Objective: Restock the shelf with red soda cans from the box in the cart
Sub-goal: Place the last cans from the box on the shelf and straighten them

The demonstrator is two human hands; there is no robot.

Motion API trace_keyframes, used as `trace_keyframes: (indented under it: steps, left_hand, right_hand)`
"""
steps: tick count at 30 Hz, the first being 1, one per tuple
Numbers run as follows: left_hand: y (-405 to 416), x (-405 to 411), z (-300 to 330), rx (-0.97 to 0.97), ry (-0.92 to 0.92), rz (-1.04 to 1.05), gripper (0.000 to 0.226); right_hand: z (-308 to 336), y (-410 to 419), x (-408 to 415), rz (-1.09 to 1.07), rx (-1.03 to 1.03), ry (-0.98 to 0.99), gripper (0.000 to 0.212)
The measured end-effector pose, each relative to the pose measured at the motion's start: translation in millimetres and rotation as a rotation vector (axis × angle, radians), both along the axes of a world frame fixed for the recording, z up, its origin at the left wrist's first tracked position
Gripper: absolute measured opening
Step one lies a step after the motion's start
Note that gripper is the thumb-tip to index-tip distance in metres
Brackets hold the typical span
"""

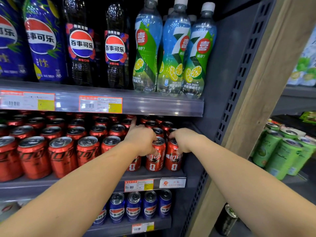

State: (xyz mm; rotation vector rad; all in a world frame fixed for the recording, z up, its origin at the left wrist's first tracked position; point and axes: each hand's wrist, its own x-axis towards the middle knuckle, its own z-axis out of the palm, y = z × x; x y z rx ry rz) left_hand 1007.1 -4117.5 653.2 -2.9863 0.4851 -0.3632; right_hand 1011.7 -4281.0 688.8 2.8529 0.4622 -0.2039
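Both my arms reach into the middle shelf [150,174], which is packed with rows of red soda cans [62,155]. My left hand [142,138] grips the top of a red can [156,157] in the front row, its index finger pointing toward the back. Just to the right, my right hand [183,140] is wrapped around the rightmost front red can [172,159]. Both cans stand upright on the shelf. Another red can [135,164] is partly hidden under my left wrist. The box and the cart are out of view.
Cola and lemon-lime bottles [174,48] fill the shelf above; blue cola cans [133,206] stand below. A grey perforated upright [234,103] and wooden post [259,93] bound the shelf on the right. Green cans [282,156] sit in the neighbouring bay.
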Motion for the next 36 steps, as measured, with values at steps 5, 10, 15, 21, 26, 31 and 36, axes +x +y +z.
trace_keyframes:
  steps: [5,10,15,21,26,31,36]
  left_hand:
    - [-0.4,0.7,-0.5,0.011,0.003,0.029,0.048]
    - [14.6,-12.4,14.3,-0.244,0.155,0.074,0.077]
    - [91.9,-23.5,44.5,-0.475,0.069,0.202,0.050]
    - [125.2,-24.8,13.1,-0.011,0.121,0.220,0.086]
    - [129.4,-20.0,0.1,-0.046,0.111,0.159,0.080]
    - [131.0,-19.0,-4.6,-0.216,0.143,0.145,0.078]
    - [129.2,-21.3,-7.4,-0.285,0.125,0.131,0.077]
  right_hand:
    - [2.1,0.6,-2.1,-0.013,-0.003,0.020,0.081]
    - [-1.5,-2.0,-5.8,0.008,0.032,-0.003,0.086]
    - [1.3,12.2,-7.3,0.115,0.453,-0.143,0.077]
    - [-22.9,68.7,1.0,0.218,0.315,-0.160,0.070]
    - [-41.8,75.3,8.4,0.223,0.369,-0.106,0.066]
    - [-40.7,67.2,13.2,0.234,0.465,-0.092,0.059]
    - [-40.3,58.8,14.2,0.249,0.455,-0.123,0.059]
